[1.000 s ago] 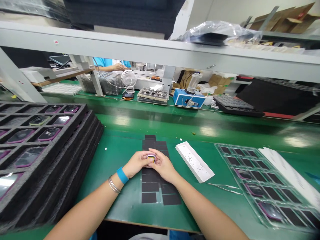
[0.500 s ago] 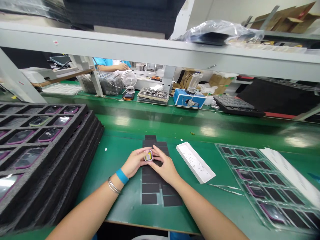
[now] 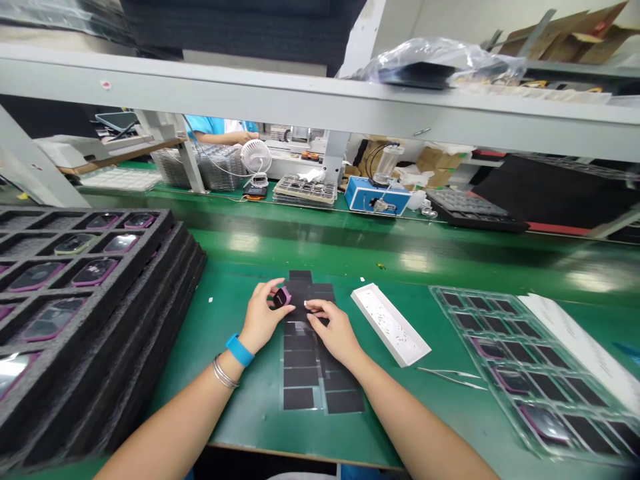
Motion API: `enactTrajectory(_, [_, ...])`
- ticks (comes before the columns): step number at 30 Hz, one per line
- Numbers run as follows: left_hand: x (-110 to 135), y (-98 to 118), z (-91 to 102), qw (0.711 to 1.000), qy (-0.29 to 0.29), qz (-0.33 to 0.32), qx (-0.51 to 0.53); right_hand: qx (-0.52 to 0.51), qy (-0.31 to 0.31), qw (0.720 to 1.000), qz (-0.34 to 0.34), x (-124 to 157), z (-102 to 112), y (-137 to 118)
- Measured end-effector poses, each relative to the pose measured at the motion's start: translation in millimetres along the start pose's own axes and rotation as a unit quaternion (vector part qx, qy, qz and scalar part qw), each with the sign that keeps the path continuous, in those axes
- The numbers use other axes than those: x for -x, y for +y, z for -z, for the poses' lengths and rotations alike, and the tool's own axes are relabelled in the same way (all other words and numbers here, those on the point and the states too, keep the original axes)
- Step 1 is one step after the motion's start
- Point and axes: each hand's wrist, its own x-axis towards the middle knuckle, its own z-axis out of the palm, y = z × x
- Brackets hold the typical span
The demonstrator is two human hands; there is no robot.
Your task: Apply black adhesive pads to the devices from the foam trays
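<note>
My left hand [image 3: 263, 317] is closed round the edge of a small purple-framed watch case [image 3: 282, 297], its dark glass face turned toward me. Just to its right, my right hand [image 3: 333, 328] has its thumb and fingers bent close together. A tiny white spot shows at those fingertips, too small to name. Under both hands lies a mat of black rectangular sheets [image 3: 300, 359] on clear backing. A narrow white tray [image 3: 391, 325] with small loose parts stands right of my right hand, and metal tweezers [image 3: 453, 377] lie beyond its near end.
Stacked black foam trays [image 3: 165, 293] with purple-framed watch cases rise on the left. On the right, a clear blister tray [image 3: 475, 363] holds black sheets and several cases, beside a white paper strip [image 3: 585, 347]. A grey shelf beam [image 3: 300, 100] crosses above; a co-worker's arm [image 3: 225, 138] shows behind.
My hands have moved apart. The watch case, earlier held between both with its yellow and silver inside showing, is now in my left hand alone, turned glass side toward me.
</note>
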Motion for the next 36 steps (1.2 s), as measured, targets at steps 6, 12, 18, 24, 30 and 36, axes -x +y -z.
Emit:
enactTrajectory(6, [0.9,-1.4,1.8,0.987,0.063,-0.075,-0.130,0.001,-0.001,1.000,0.000,-0.1,-0.2,1.0])
enactTrajectory(12, [1.7,0.5,2.2,0.982,0.074,-0.087,-0.148,-0.002,-0.003,1.000,-0.003,-0.1,-0.6,0.9])
enactTrajectory(18, [2.2,2.4,3.1,0.982,0.082,-0.089,-0.145,-0.002,-0.001,1.000,-0.003,-0.2,-0.1,-0.5])
enactTrajectory(24, [1.4,1.4,1.8,0.982,0.087,-0.095,-0.138,-0.001,-0.006,1.000,-0.005,-1.4,-0.2,-0.5])
enactTrajectory(30, [7.5,12.6,-0.7,0.977,0.105,-0.132,-0.132,0.025,-0.015,1.000,-0.002,-1.9,1.4,9.2])
enactTrajectory(36, [30.0,53.3,16.3,0.941,0.187,-0.253,-0.122,0.056,-0.031,0.998,-0.019,-8.8,3.4,24.3])
